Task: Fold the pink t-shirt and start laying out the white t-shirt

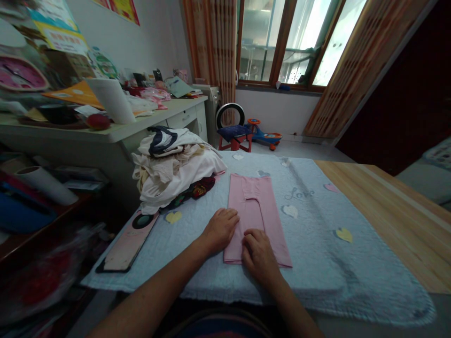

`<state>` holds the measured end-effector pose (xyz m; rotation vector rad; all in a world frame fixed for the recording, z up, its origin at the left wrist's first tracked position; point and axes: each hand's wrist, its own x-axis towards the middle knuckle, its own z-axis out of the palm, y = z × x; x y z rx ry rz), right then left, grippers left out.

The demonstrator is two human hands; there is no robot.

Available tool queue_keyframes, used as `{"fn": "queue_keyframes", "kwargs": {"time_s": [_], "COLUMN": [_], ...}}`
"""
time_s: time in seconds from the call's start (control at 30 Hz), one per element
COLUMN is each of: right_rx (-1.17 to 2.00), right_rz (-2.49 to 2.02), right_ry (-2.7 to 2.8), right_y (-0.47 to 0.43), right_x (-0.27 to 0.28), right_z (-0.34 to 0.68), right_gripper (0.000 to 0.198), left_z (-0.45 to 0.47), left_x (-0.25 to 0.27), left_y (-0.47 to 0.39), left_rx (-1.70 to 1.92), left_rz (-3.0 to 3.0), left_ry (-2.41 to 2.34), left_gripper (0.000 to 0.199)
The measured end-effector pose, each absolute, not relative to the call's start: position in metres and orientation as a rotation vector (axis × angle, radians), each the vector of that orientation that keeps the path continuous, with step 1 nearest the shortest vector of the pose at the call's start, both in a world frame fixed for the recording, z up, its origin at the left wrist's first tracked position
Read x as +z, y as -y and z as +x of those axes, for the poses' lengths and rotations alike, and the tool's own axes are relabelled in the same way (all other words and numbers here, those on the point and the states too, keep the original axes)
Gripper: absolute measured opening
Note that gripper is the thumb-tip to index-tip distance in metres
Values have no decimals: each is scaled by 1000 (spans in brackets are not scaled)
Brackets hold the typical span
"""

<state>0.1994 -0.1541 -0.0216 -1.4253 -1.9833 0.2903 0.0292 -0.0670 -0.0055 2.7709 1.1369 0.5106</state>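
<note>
The pink garment (254, 216) is lying flat, partly folded lengthwise, on the pale blue blanket (317, 244) covering the table (398, 211). The left hand (221, 228) and right hand (259, 253) are pressing its near end, fingers spread flat and grasping nothing. A clothes pile (172, 166) is waiting unfolded nearby.

Our left hand (221, 228) and right hand (258, 253) cover the near end of the pink garment (254, 211). The shelf clutter (38, 277) at lower left is blurred, and the clock (19, 74) runs off the edge.
</note>
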Motion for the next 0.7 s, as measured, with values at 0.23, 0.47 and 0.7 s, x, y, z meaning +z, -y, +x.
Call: {"fn": "queue_keyframes", "kwargs": {"time_s": [0.23,0.47,0.7], "right_rx": [295,336,382], "right_rz": [-1418,-1380,-1308], "right_ry": [1983,1962,1834], "right_y": [154,155,155], "right_x": [-20,-22,-10], "right_z": [200,200,215], "right_gripper": [20,20,20], "left_z": [45,45,57], "left_x": [-19,-19,-12], "left_y": [55,49,29], "left_rx": [476,360,439], "left_rz": [2810,2812,2833], "left_ry": [-1149,-1121,-1195], "left_gripper": [38,48,35]}}
